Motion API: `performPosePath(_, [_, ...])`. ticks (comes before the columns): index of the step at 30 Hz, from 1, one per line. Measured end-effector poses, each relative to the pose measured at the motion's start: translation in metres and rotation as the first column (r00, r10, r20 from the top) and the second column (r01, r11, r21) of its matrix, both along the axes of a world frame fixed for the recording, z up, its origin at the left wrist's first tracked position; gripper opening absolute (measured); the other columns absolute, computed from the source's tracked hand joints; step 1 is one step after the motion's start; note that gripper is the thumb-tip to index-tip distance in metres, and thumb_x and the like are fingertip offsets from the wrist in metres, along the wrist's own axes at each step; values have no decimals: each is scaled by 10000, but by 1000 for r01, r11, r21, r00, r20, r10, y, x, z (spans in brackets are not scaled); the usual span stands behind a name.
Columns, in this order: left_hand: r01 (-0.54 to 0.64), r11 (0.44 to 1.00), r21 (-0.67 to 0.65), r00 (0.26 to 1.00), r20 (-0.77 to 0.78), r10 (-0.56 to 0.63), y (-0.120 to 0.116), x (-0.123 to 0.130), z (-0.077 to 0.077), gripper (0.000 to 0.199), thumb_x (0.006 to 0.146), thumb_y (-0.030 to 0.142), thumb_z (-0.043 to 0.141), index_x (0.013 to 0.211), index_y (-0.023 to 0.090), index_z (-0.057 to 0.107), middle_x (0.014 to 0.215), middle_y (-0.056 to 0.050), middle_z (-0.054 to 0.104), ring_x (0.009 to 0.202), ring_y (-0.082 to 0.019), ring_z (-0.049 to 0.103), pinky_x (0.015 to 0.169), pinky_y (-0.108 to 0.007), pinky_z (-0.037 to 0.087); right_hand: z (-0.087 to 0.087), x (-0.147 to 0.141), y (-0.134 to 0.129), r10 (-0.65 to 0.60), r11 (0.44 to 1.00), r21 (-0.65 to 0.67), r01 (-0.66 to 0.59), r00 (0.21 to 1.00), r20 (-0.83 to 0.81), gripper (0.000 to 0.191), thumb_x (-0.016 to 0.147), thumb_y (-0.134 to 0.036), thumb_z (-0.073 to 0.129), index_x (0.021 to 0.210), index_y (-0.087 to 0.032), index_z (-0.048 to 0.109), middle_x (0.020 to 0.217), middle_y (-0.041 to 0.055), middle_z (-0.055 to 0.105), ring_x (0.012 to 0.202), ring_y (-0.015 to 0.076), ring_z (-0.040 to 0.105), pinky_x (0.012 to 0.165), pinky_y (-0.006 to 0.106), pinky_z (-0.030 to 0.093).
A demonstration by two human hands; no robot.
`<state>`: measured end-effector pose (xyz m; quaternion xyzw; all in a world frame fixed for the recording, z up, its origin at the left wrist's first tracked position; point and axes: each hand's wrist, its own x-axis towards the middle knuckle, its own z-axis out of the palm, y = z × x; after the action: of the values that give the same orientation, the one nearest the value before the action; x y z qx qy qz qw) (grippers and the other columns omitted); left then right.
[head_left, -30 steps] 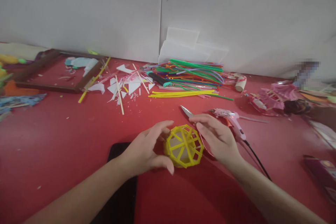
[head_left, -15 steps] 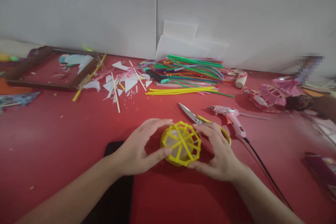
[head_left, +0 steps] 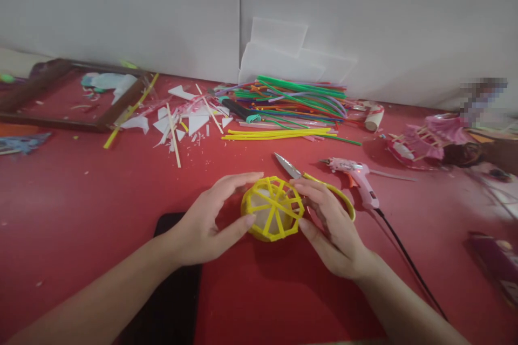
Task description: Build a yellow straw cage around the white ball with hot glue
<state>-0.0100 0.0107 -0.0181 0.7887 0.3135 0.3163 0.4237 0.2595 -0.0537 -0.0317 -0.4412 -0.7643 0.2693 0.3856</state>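
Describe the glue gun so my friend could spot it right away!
Start at the red table and find the silver scissor blade near the middle. The pink glue gun lies just right of it. Pink cloth sits farther right, but only the glue gun has an orange trigger and a black cord.

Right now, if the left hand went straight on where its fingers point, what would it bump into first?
Most likely the yellow spoked piece: the left hand's thumb seems to touch its rim. The right hand is on the far side; depth is hard to judge here.
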Motion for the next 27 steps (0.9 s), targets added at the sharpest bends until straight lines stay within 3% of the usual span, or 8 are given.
performPosePath(4, [-20,998,55,1000,-2,20,1,2,2,482,931,268,643,1385,240,487,1361,-121,598,1258,-261,609,1088,-399,518,-2,-6,-1,-70,996,-65,65,995,-77,521,1000,-179,528,1492,-307,415,1512,118,490,1413,252,496,1098,417,520])
performPosePath(7, [-119,991,58,992,-24,121,1,2,5,321,930,252,577,1246,209,544,1208,-90,634,1076,-216,648,917,-335,558,2,-15,-4,-305,948,-142,286,943,-134,276,1000,-266,556,1275,-269,568,1187,89,638,1059,195,668,838,310,601])
performPosePath(9, [-200,980,22,977,-69,201,1,1,7,116,949,252,500,1020,201,576,979,-30,643,855,-165,627,749,-281,525,7,-21,-6,-431,888,-244,390,890,-145,124,1001,-341,560,1064,-246,609,926,34,647,784,148,650,675,263,568])
performPosePath(10, [-230,973,-3,969,-98,229,1,1,9,117,956,257,470,914,202,564,865,-1,616,756,-145,589,681,-266,487,9,-22,-6,-460,859,-320,399,876,-142,164,1002,-391,559,967,-238,606,812,8,625,678,131,609,607,249,533])
performPosePath(13, [-258,963,-77,954,-175,242,3,2,12,236,953,307,443,778,200,560,718,29,563,645,-130,521,605,-260,411,14,-22,-7,-466,762,-562,322,875,-131,420,976,-560,550,737,-215,574,601,-26,540,502,98,487,466,230,403])
performPosePath(16, [-236,957,-172,955,-224,195,4,5,17,289,924,374,445,760,196,602,724,19,597,656,-140,548,599,-259,411,17,-20,-6,-458,689,-676,262,880,-126,536,909,-655,592,641,-191,604,541,-15,535,461,83,457,436,228,344])
performPosePath(21, [-283,912,-296,946,-242,215,5,9,22,359,867,460,482,646,192,573,645,21,550,607,-130,498,560,-240,381,25,-21,-5,-499,615,-762,202,848,-179,481,833,-623,699,662,-177,639,528,-38,521,420,47,394,417,212,283])
performPosePath(27, [-391,850,-353,908,-300,293,1,11,22,406,834,540,535,677,184,652,648,12,586,615,-135,520,569,-238,394,37,-29,-4,-580,542,-820,182,788,-208,415,788,-551,756,681,-161,664,570,-28,566,417,22,366,415,204,240])
